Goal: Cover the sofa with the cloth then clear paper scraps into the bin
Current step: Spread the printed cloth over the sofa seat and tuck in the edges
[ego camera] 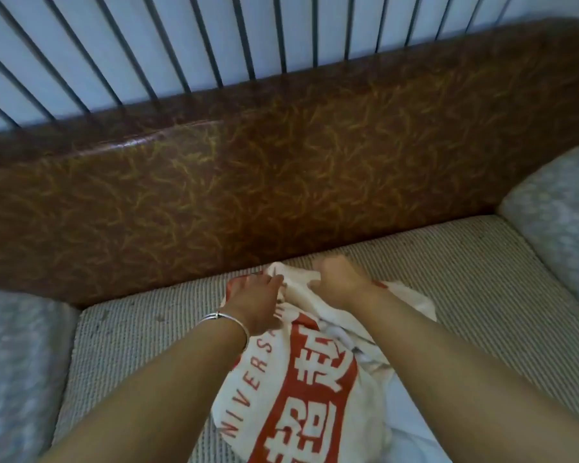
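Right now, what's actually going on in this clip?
A person is leaning over a sofa with both arms stretched out. The left hand, with a silver bracelet on its wrist, and the right hand both grip the far edge of a white cloth with red print. The cloth lies bunched in the middle of the striped seat cushion, not spread out, so most of the seat and the brown backrest remain bare. No paper scraps or bin are in view.

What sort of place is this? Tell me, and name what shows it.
Probably a living room in a home: a sofa with a brown patterned backrest, a striped seat cushion and padded armrests, with a white slatted wall behind it.
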A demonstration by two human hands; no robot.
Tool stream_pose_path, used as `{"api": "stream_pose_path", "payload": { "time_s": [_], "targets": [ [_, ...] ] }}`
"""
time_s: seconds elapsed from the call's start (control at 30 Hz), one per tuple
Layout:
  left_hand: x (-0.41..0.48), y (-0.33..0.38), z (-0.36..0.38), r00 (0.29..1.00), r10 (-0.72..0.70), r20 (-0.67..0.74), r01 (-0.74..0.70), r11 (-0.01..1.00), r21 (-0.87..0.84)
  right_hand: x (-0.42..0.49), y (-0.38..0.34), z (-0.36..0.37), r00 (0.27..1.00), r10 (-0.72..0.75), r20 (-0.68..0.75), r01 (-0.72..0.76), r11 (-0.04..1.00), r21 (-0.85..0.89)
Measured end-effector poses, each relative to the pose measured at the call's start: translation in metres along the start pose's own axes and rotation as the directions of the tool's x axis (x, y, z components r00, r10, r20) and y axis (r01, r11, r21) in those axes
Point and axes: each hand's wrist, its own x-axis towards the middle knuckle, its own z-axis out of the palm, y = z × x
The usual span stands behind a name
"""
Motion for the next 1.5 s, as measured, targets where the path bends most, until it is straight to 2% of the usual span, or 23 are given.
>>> {"api": "stream_pose_path", "payload": {
  "time_s": [0.13, 0.2, 0.23, 0.3, 0.37, 0.43, 0.5, 0.53, 0.6, 0.63, 0.67, 0.73, 0.77, 0.8, 0.9, 0.93, 1.0, 1.07, 1.13, 1.27, 1.37, 1.43, 1.5],
  "targets": [
    [0.008, 0.005, 0.025, 0.991, -0.031, 0.127, 0.014, 0.991, 0.133, 0.009, 0.016, 0.029, 0.992, 0.066, 0.109, -0.061, 0.997, -0.042],
    [0.012, 0.011, 0.025, 0.972, 0.004, 0.236, -0.069, 0.961, 0.268, 0.014, 0.023, 0.042, 0.984, 0.061, 0.166, -0.053, 0.997, -0.052],
    [0.015, 0.012, 0.023, 0.954, 0.029, 0.298, -0.111, 0.959, 0.262, 0.017, 0.027, 0.047, 0.979, 0.061, 0.196, -0.051, 0.997, -0.058],
    [0.019, 0.015, 0.014, 0.909, 0.074, 0.41, -0.121, 0.988, 0.091, 0.018, 0.035, 0.054, 0.968, 0.055, 0.245, -0.039, 0.997, -0.072],
    [0.023, 0.018, 0.001, 0.891, 0.107, 0.441, -0.016, 0.979, -0.205, 0.016, 0.044, 0.057, 0.941, 0.045, 0.336, -0.021, 0.997, -0.075],
    [0.028, 0.024, -0.01, 0.916, 0.143, 0.376, 0.079, 0.852, -0.517, 0.011, 0.055, 0.061, 0.9, 0.02, 0.435, 0.006, 0.998, -0.057],
    [0.036, 0.031, -0.015, 0.936, 0.146, 0.322, 0.163, 0.631, -0.759, 0.01, 0.068, 0.064, 0.88, -0.017, 0.475, 0.0, 0.999, 0.036],
    [0.041, 0.036, -0.016, 0.921, 0.164, 0.352, 0.233, 0.491, -0.839, 0.011, 0.075, 0.063, 0.875, -0.028, 0.484, -0.037, 0.991, 0.125],
    [0.05, 0.049, -0.016, 0.866, 0.201, 0.458, 0.395, 0.287, -0.873, 0.012, 0.091, 0.058, 0.884, -0.028, 0.466, -0.112, 0.956, 0.27],
    [0.052, 0.057, -0.017, 0.84, 0.179, 0.512, 0.455, 0.281, -0.845, 0.013, 0.099, 0.053, 0.9, -0.014, 0.435, -0.12, 0.953, 0.28],
    [0.053, 0.062, -0.014, 0.824, 0.117, 0.554, 0.482, 0.369, -0.795, 0.015, 0.106, 0.048, 0.926, 0.015, 0.376, -0.118, 0.961, 0.252],
    [0.058, 0.084, -0.008, 0.832, -0.06, 0.552, 0.374, 0.796, -0.477, 0.02, 0.129, 0.034, 0.97, 0.083, 0.227, -0.133, 0.968, 0.213],
    [0.059, 0.096, -0.003, 0.839, -0.104, 0.534, 0.28, 0.924, -0.26, 0.022, 0.141, 0.027, 0.98, 0.116, 0.159, -0.152, 0.96, 0.237],
    [0.063, 0.112, 0.001, 0.834, -0.106, 0.541, 0.191, 0.976, -0.103, 0.022, 0.155, 0.019, 0.986, 0.143, 0.086, -0.161, 0.948, 0.273],
    [0.086, 0.151, 0.014, 0.849, 0.029, 0.528, -0.069, 0.996, 0.056, 0.023, 0.191, -0.001, 0.965, 0.228, -0.133, -0.16, 0.905, 0.393],
    [0.1, 0.166, 0.018, 0.878, 0.093, 0.469, -0.125, 0.991, 0.038, 0.023, 0.206, -0.008, 0.944, 0.275, -0.182, -0.163, 0.868, 0.469],
    [0.121, 0.192, 0.014, 0.962, 0.182, 0.205, -0.164, 0.981, -0.101, 0.024, 0.229, -0.015, 0.903, 0.395, -0.172, -0.215, 0.759, 0.615],
    [0.142, 0.22, 0.002, 0.988, 0.047, -0.144, -0.099, 0.919, -0.381, 0.023, 0.256, -0.016, 0.873, 0.487, -0.003, -0.36, 0.65, 0.669],
    [0.159, 0.238, -0.013, 0.934, -0.123, -0.336, -0.105, 0.804, -0.586, 0.02, 0.279, -0.006, 0.854, 0.492, 0.169, -0.477, 0.611, 0.632],
    [0.183, 0.263, -0.015, 0.932, -0.071, -0.357, -0.134, 0.845, -0.518, 0.001, 0.299, 0.014, 0.805, 0.417, 0.422, -0.594, 0.565, 0.573],
    [0.195, 0.282, -0.009, 0.907, -0.074, -0.415, -0.169, 0.838, -0.519, -0.007, 0.293, 0.034, 0.758, 0.292, 0.583, -0.634, 0.535, 0.558],
    [0.202, 0.293, -0.005, 0.897, -0.054, -0.439, -0.201, 0.835, -0.512, -0.006, 0.282, 0.054, 0.724, 0.234, 0.649, -0.659, 0.513, 0.551],
    [0.208, 0.303, 0.0, 0.899, 0.015, -0.438, -0.247, 0.842, -0.479, 0.001, 0.272, 0.079, 0.734, 0.217, 0.644, -0.649, 0.503, 0.571]
  ]
}}
